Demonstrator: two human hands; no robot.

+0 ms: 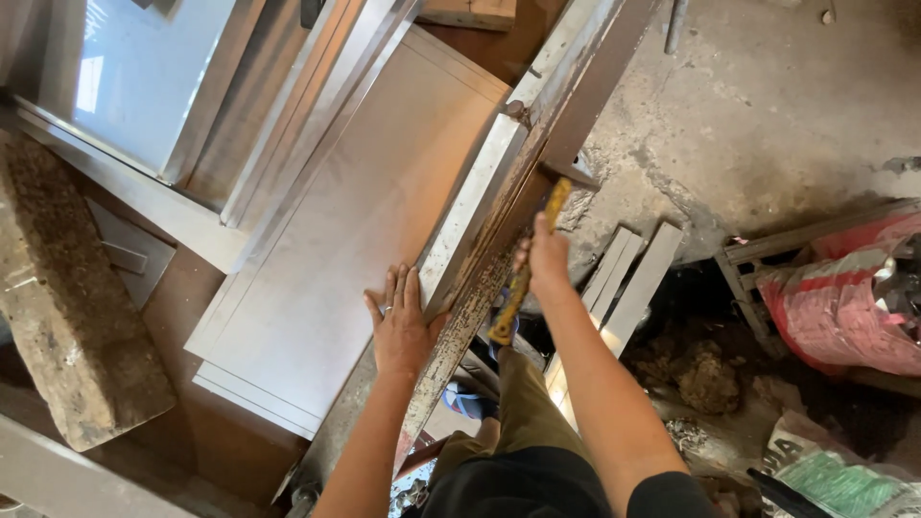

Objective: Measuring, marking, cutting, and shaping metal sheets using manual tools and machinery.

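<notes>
Below the camera, a large flat metal sheet [355,221] is laid across a brown counter [206,436], on top of one or two more sheets whose edges show at its lower left. The left hand [401,321] is spread open and pressed flat on the near right corner of the sheet, fingers pointing away from the body. Just beside those fingers, a narrow upturned strip of the sheet [472,216] is seen along the right edge, leaning against a long rusty steel bar [499,259] that runs diagonally from the lower middle to the upper right.

The right hand [545,257] is closed around a tool with a worn yellow handle [523,269], held across the steel bar; the handle's lower end sticks out below the fist, and its upper end reaches a dark metal bracket on the bar. The head of the tool cannot be made out.

To the upper left, other metal panels [144,86] are stacked at an angle, and a rough, weathered wooden beam [67,307] lies at the left edge. Right of the bar, a cracked concrete floor [767,105] is seen, with several pale flat strips [628,283] lying on it, a red sack [844,307] on a metal frame, and a green-and-white bag [835,475] at the lower right. The person's olive trousers and a blue shoe [465,401] are visible beneath the arms.
</notes>
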